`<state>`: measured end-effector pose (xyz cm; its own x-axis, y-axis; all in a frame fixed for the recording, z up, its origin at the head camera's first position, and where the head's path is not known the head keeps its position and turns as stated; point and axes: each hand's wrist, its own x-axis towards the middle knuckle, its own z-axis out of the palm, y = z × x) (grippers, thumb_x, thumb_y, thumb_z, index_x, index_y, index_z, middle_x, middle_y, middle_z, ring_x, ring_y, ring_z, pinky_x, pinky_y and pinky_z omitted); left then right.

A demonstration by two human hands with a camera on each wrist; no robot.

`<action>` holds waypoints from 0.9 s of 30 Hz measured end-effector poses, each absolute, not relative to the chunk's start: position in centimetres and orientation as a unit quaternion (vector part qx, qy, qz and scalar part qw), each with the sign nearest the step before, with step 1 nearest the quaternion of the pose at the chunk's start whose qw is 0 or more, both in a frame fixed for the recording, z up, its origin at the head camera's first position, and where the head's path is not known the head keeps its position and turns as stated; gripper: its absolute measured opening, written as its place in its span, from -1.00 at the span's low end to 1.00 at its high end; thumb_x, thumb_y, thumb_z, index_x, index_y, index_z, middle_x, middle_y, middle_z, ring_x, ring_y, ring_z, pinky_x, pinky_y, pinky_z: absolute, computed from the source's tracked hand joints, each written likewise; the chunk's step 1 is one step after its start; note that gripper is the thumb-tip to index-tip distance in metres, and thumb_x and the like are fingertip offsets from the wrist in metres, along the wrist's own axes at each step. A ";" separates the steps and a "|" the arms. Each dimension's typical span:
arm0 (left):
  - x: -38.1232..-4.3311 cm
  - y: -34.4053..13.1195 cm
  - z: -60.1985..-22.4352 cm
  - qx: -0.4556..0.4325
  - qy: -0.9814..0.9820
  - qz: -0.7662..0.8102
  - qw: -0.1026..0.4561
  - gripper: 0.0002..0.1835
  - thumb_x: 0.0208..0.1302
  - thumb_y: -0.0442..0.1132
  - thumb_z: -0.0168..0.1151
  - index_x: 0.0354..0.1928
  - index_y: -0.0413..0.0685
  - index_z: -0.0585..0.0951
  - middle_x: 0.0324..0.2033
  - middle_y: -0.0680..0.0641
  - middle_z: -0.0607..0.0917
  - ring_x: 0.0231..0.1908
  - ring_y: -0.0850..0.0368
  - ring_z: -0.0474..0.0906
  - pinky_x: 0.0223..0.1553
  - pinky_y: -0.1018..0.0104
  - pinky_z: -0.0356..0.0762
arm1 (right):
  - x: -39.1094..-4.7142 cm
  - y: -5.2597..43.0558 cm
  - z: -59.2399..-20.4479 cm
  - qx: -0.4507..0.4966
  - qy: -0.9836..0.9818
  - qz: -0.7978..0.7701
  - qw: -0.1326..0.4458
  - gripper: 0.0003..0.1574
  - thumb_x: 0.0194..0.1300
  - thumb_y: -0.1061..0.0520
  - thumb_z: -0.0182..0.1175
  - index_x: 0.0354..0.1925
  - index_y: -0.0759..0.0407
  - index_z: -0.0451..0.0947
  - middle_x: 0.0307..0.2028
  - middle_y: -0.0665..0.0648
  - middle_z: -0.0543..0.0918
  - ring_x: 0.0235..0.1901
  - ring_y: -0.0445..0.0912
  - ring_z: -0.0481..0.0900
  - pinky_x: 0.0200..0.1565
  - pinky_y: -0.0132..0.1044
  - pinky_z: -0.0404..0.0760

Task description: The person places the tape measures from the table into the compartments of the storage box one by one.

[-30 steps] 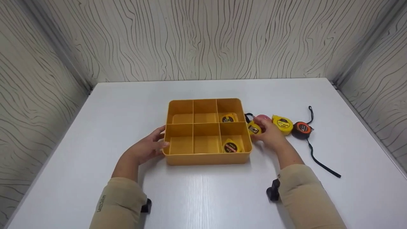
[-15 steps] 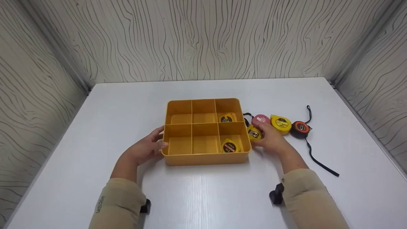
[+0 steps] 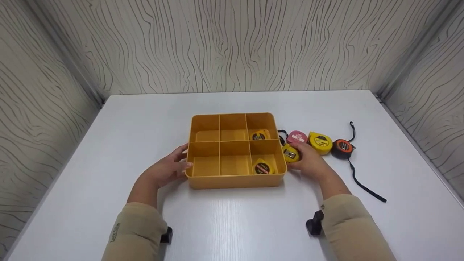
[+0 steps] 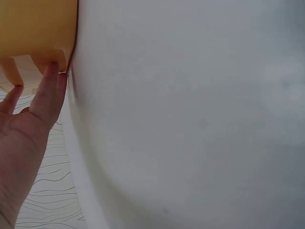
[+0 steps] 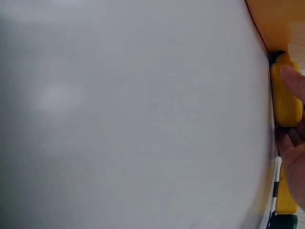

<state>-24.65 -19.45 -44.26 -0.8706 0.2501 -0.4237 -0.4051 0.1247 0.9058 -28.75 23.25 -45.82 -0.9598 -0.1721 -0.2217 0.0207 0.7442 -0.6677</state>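
Note:
A yellow-orange box point(image 3: 235, 182) with several compartments sits mid-table in the head view. My left hand point(image 3: 165, 169) rests against its left side; the left wrist view shows nearly straight fingers point(image 4: 45, 98) touching the wall. On the opposite side, my right hand point(image 3: 311, 163) holds a small yellow tape measure point(image 3: 290, 154) beside the box's right wall. The right wrist view shows the thumb on this tape measure's casing point(image 5: 286, 102) as it stands at the table surface. Two tape measures lie in the right column: one at the back point(image 3: 259, 136), one at the front point(image 3: 263, 168).
Right of the box, a pink tape measure point(image 3: 297, 137), a larger yellow one point(image 3: 320, 143) and a black-and-orange one point(image 3: 342, 148) form a row. The latter trails a black strap point(image 3: 367, 189). Patterned walls point(image 3: 232, 47) stand around the white table point(image 3: 224, 221).
My right hand and the yellow tape measure have shifted slightly toward me along the box's side, uncovering more of the pink tape measure. My left hand has stayed put.

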 end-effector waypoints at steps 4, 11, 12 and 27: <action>-24.5 -19.4 -44.1 -0.046 0.702 0.665 0.250 -0.22 0.06 -0.24 0.32 0.28 0.52 0.21 0.29 0.08 0.20 0.18 0.06 0.35 0.12 0.15 0.39 | -28.7 23.4 -46.0 -0.046 0.928 -0.350 0.121 -0.04 -0.02 -0.09 0.38 0.29 0.09 0.21 0.30 0.21 0.19 0.30 0.15 0.08 0.27 0.15 0.05; -24.4 -19.3 -43.9 -0.054 0.710 0.657 0.248 -0.20 0.02 -0.20 0.36 0.27 0.54 0.22 0.29 0.10 0.21 0.19 0.09 0.33 0.11 0.16 0.39 | -28.6 23.3 -45.8 -0.026 0.923 -0.362 0.124 -0.11 0.03 0.01 0.35 0.29 0.05 0.21 0.29 0.18 0.21 0.28 0.13 0.12 0.26 0.14 0.08; -24.4 -19.3 -43.9 -0.056 0.711 0.656 0.248 -0.20 0.03 -0.20 0.35 0.27 0.54 0.21 0.29 0.10 0.21 0.19 0.10 0.33 0.11 0.16 0.39 | -28.6 23.2 -45.8 -0.021 0.922 -0.365 0.125 -0.12 0.04 0.04 0.34 0.29 0.04 0.21 0.29 0.18 0.22 0.28 0.13 0.12 0.26 0.14 0.09; -24.5 -19.3 -44.0 -0.061 0.721 0.643 0.249 -0.20 0.04 -0.17 0.34 0.27 0.57 0.20 0.30 0.12 0.20 0.17 0.10 0.35 0.11 0.14 0.39 | -28.6 23.9 -44.3 0.032 0.906 -0.397 0.142 -0.01 0.05 0.03 0.30 0.37 0.03 0.06 0.33 0.24 0.11 0.27 0.19 0.09 0.23 0.15 0.14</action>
